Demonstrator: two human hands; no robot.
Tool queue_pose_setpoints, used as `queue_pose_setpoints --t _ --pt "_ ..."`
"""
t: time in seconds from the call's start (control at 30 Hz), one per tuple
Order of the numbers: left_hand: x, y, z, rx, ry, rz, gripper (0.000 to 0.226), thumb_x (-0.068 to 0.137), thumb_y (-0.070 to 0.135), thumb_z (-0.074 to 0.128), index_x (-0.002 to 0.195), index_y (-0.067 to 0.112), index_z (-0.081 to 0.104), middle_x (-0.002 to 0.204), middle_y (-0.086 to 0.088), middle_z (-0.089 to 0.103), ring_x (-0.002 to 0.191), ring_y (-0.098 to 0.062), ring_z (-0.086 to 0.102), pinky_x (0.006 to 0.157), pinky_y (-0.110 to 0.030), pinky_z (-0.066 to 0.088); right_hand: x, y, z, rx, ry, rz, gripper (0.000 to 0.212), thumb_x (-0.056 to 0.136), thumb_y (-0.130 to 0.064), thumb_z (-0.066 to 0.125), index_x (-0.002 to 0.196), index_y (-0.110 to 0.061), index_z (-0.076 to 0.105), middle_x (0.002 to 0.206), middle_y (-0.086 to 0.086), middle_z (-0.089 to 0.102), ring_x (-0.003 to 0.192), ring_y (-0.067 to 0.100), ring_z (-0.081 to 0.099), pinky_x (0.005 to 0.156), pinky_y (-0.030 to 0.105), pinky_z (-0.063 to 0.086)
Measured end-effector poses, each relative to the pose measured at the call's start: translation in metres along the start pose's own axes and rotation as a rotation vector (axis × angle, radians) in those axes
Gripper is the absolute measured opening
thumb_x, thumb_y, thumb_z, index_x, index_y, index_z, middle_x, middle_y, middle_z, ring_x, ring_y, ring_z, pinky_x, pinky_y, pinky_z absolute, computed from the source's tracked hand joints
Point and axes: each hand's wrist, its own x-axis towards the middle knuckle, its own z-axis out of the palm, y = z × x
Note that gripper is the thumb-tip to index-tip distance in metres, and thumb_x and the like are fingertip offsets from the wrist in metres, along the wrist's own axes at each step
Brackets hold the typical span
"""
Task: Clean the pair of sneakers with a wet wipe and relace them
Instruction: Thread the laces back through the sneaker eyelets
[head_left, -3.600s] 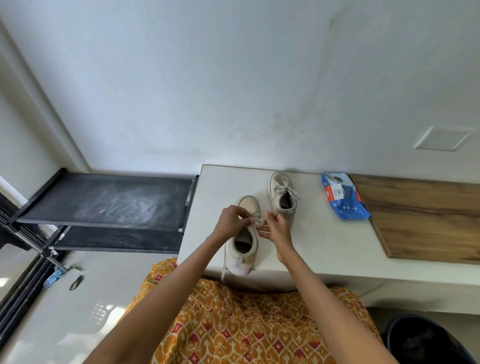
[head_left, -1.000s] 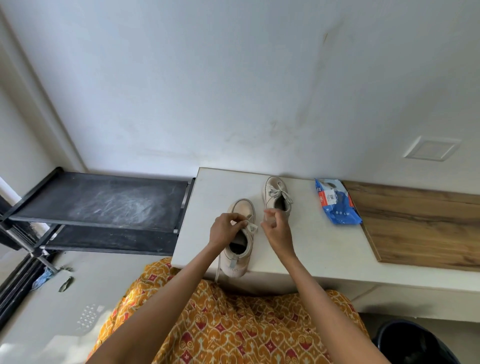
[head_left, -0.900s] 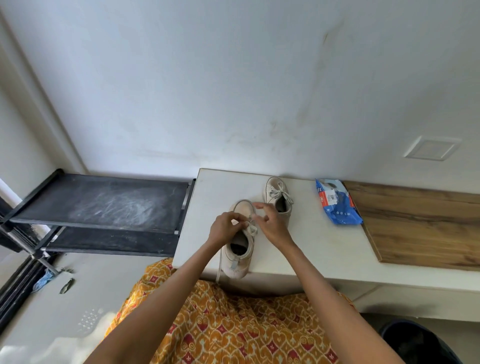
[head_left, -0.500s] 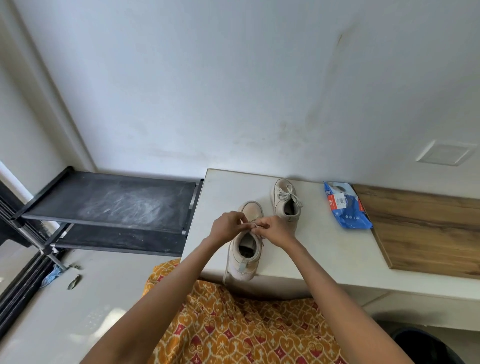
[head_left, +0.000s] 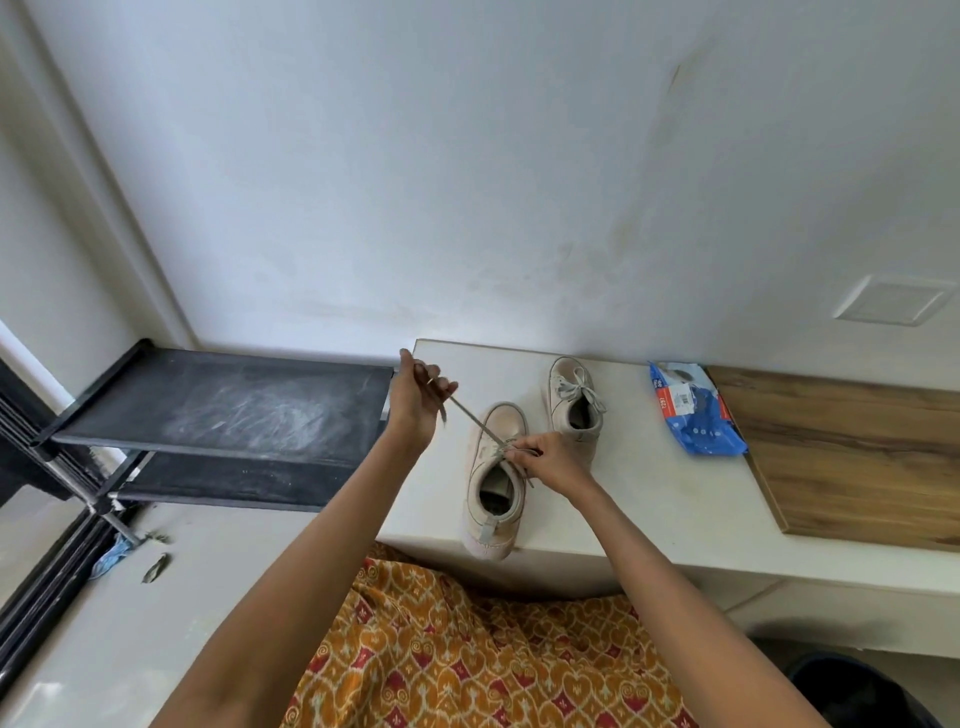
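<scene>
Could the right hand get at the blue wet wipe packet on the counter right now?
Probably yes: the blue wet wipe packet lies unobstructed on the white counter, but the right hand must first release the lace.

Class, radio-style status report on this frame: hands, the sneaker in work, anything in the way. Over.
Left hand pulls lace taut, up and left. Right hand pinches lace at near sneaker's eyelets. Far sneaker tied. Wipes pack off right, nothing blocking.
</scene>
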Motion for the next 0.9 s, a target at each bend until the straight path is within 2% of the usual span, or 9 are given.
queue_pose_setpoints --t 0.07,0.13,0.27,0.33,0.43,0.53,0.63,0.7,0.9 --pt "0.0 0.001 0.0 0.108 0.017 0.019 0.042 0.101 0.038 0.034 0.065 0.017 0.038 0.051 0.003 0.037 0.038 -0.01 0.03 0.039 -0.021 0.028 0.001 0.001 0.0 -0.003 0.001 0.005 0.013 0.086 -0.018 0.067 0.094 -0.01 0.073 0.086 0.022 0.07 0.072 0.019 0.061 0.081 0.044 0.053" --pt "-0.003 -0.002 -0.002 0.42 -0.061 0.066 0.032 0.099 0.026 0.034 0.068 0.017 0.039 0.057 0.001 0.037 0.04 -0.009 0.026 0.038 -0.02 0.02 0.001 0.002 0.001 0.009 -0.006 0.015 0.014 0.086 -0.019 0.067 0.095 -0.009 0.073 0.082 0.014 0.07 0.074 0.019 0.063 0.082 0.043 0.055" --pt "-0.005 -0.022 -0.018 1.335 -0.534 0.217 0.015 0.093 0.002 0.047 0.091 0.009 0.06 0.079 -0.004 0.061 0.059 0.001 0.052 0.054 -0.011 0.039 0.0 0.002 -0.001 0.08 -0.03 0.034 0.02 0.089 -0.016 0.063 0.101 -0.003 0.071 0.085 0.009 0.067 0.078 0.016 0.061 0.078 0.031 0.055" --pt "-0.004 -0.034 -0.026 1.572 -0.689 0.23 0.012 0.089 0.005 0.058 0.095 0.005 0.068 0.092 -0.009 0.066 0.074 -0.002 0.057 0.069 -0.01 0.041 -0.001 0.001 -0.002 0.119 -0.045 0.056 0.02 0.092 -0.014 0.058 0.103 0.0 0.069 0.083 0.007 0.065 0.075 0.011 0.06 0.071 0.019 0.055" --pt "-0.005 -0.041 -0.025 1.559 -0.732 0.218 0.006 0.08 0.007 0.071 0.086 0.008 0.072 0.084 -0.002 0.07 0.071 0.006 0.058 0.067 -0.006 0.039 -0.003 0.001 -0.001 0.19 -0.074 0.093 0.016 0.095 -0.011 0.052 0.099 -0.005 0.067 0.074 0.001 0.058 0.071 0.007 0.055 0.068 0.014 0.053" --pt "-0.003 -0.044 -0.024 1.532 -0.669 0.274 0.018 0.074 0.01 0.077 0.079 0.015 0.06 0.074 0.006 0.062 0.064 0.004 0.053 0.062 -0.01 0.038 -0.003 0.001 -0.001 0.204 -0.096 0.085 0.017 0.096 -0.012 0.051 0.1 -0.006 0.066 0.074 0.001 0.056 0.071 0.007 0.054 0.067 0.014 0.053" --pt "-0.002 -0.05 -0.025 1.588 -0.596 0.33 0.019 0.077 0.013 0.074 0.094 0.013 0.065 0.082 0.001 0.064 0.074 -0.006 0.054 0.07 -0.017 0.037 -0.004 0.001 -0.001 0.219 -0.108 0.068 0.015 0.095 -0.012 0.052 0.101 -0.007 0.066 0.082 0.005 0.06 0.077 0.011 0.056 0.068 0.013 0.053" --pt "-0.002 -0.056 -0.028 1.605 -0.555 0.347 0.026 0.081 0.014 0.07 0.107 0.012 0.067 0.089 -0.002 0.068 0.08 -0.006 0.054 0.073 -0.013 0.036 -0.006 0.002 -0.001 0.219 -0.106 0.053 0.017 0.094 -0.011 0.055 0.105 -0.004 0.066 0.082 0.002 0.062 0.077 0.008 0.057 0.068 0.012 0.051" --pt "-0.003 -0.064 -0.034 1.572 -0.471 0.34 0.012 0.083 0.015 0.068 0.092 0.01 0.074 0.091 -0.005 0.069 0.081 -0.009 0.058 0.071 -0.011 0.037 -0.007 0.001 0.0 0.109 -0.034 0.0 0.018 0.088 -0.008 0.063 0.104 -0.001 0.068 0.082 0.005 0.063 0.069 0.007 0.058 0.065 0.012 0.051"
